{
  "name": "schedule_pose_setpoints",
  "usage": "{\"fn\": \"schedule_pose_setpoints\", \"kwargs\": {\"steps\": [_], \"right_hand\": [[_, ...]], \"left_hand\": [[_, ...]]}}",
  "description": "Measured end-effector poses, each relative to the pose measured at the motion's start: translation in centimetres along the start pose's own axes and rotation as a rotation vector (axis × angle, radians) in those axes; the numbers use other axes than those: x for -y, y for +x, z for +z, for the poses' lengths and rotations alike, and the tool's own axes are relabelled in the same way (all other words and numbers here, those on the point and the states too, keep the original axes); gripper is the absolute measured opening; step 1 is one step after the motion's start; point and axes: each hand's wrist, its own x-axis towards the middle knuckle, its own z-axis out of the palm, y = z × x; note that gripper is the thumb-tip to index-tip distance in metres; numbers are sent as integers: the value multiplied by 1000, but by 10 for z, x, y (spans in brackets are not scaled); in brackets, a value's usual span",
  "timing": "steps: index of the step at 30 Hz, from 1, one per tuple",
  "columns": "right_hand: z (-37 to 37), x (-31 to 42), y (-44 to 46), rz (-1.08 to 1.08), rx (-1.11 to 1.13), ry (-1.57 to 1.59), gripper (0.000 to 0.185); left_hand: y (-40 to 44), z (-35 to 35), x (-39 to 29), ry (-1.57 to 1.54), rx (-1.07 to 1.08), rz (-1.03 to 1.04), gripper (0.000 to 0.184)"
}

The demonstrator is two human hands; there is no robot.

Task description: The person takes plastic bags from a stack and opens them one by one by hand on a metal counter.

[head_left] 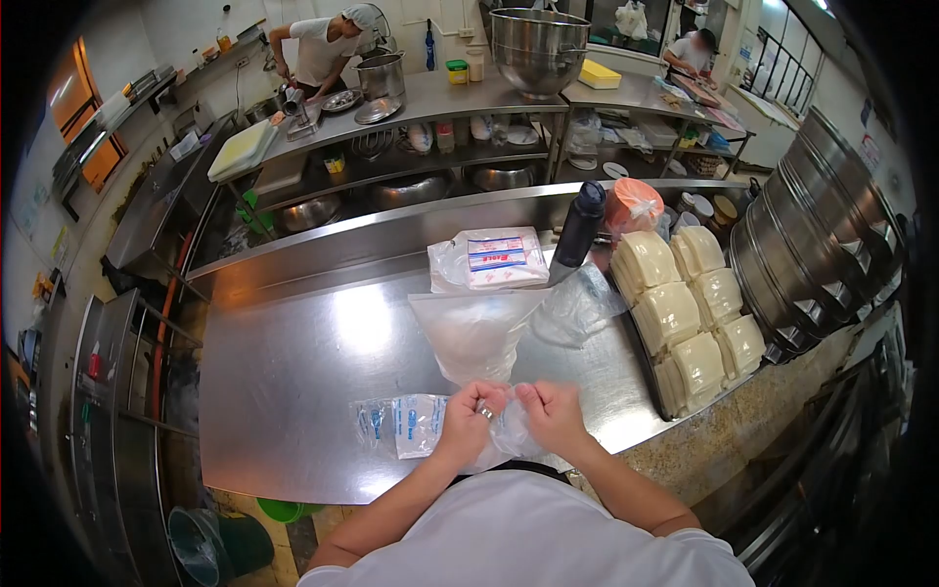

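Note:
Low at the front edge of the steel table, my left hand [471, 421] and my right hand [554, 415] are both closed on a thin clear plastic bag [511, 435]. The bag hangs crumpled between my fists. A ring shows on my left hand. Beside that hand lies a flat clear packet with blue print [421, 427]. Just beyond my hands rests a translucent white bag [474, 333], and behind it a white package with a red and blue label [497, 257]. Crumpled clear plastic [579, 307] lies to the right.
A dark bottle [583, 220] stands at the table's back. Pale, plastic-wrapped square stacks [670, 311] fill a dark tray on the right, beside tall stacked metal steamers [817, 230]. A co-worker [323, 49] stands at the far counter; another person [692, 54] works farther right.

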Motion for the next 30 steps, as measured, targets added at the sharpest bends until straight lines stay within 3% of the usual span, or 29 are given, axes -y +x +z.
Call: {"fn": "schedule_pose_setpoints", "kwargs": {"steps": [2, 5, 8, 11, 20, 23, 26, 30], "right_hand": [[10, 0, -1, -57, -76, 9, 46], [8, -8, 5, 81, -106, 100, 44], [-6, 3, 10, 24, -89, 11, 44], [-6, -4, 10, -156, -116, -63, 44], [-4, -9, 2, -141, -16, -41, 37], [-9, 3, 3, -139, 8, 33, 26], [-10, 3, 3, -112, -7, 88, 16], [-12, 6, 1, -118, -30, -71, 17]], "left_hand": [[2, -3, 6, -108, -19, -8, 7], [4, -19, 7, -400, 169, -125, 9], [1, 6, -23, -59, -41, -118, 9], [1, 6, -36, 184, 124, -164, 8], [18, -6, -3, 4, 75, -175, 16], [15, -6, -19, 372, 221, -119, 17], [17, -18, -3, 392, 229, -192, 20], [12, -5, -24, 328, 231, -104, 19]]}}
